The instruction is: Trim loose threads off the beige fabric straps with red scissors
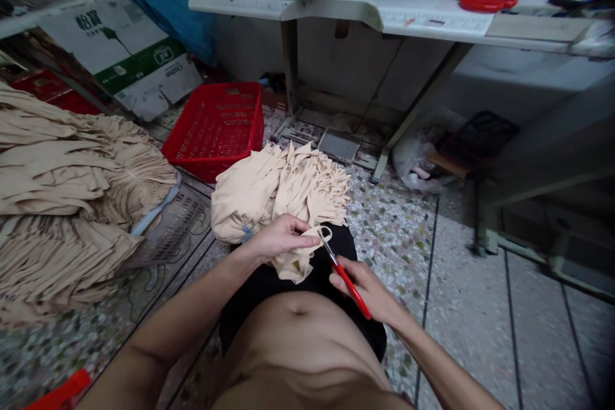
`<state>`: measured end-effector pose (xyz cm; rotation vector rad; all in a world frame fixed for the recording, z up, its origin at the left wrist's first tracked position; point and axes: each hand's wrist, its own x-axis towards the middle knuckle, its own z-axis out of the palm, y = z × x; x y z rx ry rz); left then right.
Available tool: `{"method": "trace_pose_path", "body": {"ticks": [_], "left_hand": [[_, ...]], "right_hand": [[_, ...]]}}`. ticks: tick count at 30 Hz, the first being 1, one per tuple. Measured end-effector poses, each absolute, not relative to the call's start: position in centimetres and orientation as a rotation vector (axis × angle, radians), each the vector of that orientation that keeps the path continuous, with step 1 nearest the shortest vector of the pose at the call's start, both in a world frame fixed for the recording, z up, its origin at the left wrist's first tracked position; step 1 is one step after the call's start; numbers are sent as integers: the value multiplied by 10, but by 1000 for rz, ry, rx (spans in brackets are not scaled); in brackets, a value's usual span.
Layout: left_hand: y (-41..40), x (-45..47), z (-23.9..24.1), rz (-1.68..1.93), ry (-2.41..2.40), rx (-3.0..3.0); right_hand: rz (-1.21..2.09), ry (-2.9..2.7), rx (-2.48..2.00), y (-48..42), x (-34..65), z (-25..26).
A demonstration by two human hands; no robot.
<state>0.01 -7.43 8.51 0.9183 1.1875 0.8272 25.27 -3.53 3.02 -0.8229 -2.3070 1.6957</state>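
the left hand (281, 238) is narrowly closed, its thumb and fingers pinching a fold of thin beige nylon fabric (300, 262) that rises from a soft bundle of the same fabric (283, 189) lying in the person's lap on black shorts (331, 250). the right hand (362, 291) is closed around a pair of slim red-handled scissors (348, 285), their steel end with its small ring (324, 234) right beside the pinched fold. the two hands work close together, which looks sound: a short pinch near the steel gives firm control over slippery cloth, and resting the bundle in the lap keeps its weight off the fold. holding the fold slightly taut and keeping the rest of the bundle clear of the steel would help keep the work clean. to the left, large heaps of beige fabric pieces (62, 166) lie over a grey perforated plastic crate (168, 230), beside a red plastic basket (214, 128) on the speckled terrazzo floor (394, 218). a white work table (331, 6) stands ahead.
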Motion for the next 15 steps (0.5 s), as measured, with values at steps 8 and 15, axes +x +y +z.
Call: {"method": "trace_pose_path", "body": {"ticks": [8,15], "left_hand": [[-76,-1,82,778,1203,954],[-76,0,71,790,1163,968]], "right_hand": [[1617,-2308,-1017,-37,258,10],[1621,-2344,-866,-39,260,18]]}}
